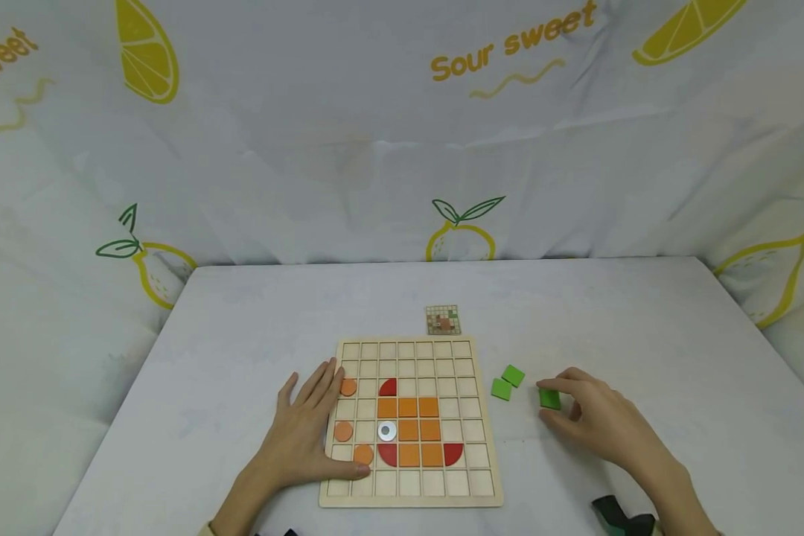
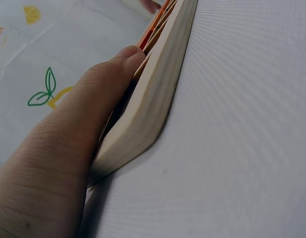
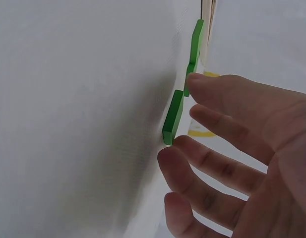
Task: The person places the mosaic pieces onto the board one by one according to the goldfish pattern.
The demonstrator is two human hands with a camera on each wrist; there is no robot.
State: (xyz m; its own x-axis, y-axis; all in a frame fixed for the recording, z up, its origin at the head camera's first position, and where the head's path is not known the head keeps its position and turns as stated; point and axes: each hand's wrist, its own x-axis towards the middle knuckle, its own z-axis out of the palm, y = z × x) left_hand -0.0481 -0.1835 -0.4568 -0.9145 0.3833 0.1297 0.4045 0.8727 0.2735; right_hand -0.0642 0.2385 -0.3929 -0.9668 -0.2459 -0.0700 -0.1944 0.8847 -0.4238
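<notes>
My left hand (image 1: 304,434) lies spread over the left side of a wooden grid board (image 1: 445,484), its thumb (image 2: 125,62) on the front left corner. Set into the board are orange squares (image 1: 408,429), red quarter-circles (image 1: 388,455), orange discs (image 1: 343,431) and a white disc with a grey ring (image 1: 387,431). To the right, my right hand (image 1: 586,409) reaches round a green square tile (image 1: 549,399) lying flat. Fingertips are right at the tile's edge; the thumb (image 3: 207,89) stands apart from it in the right wrist view.
Two more green tiles (image 1: 501,388) lie between the board and my right hand. A small pattern card (image 1: 444,320) sits behind the board. White cloth covers the table (image 1: 254,313), with a lemon-printed curtain (image 1: 308,179) behind.
</notes>
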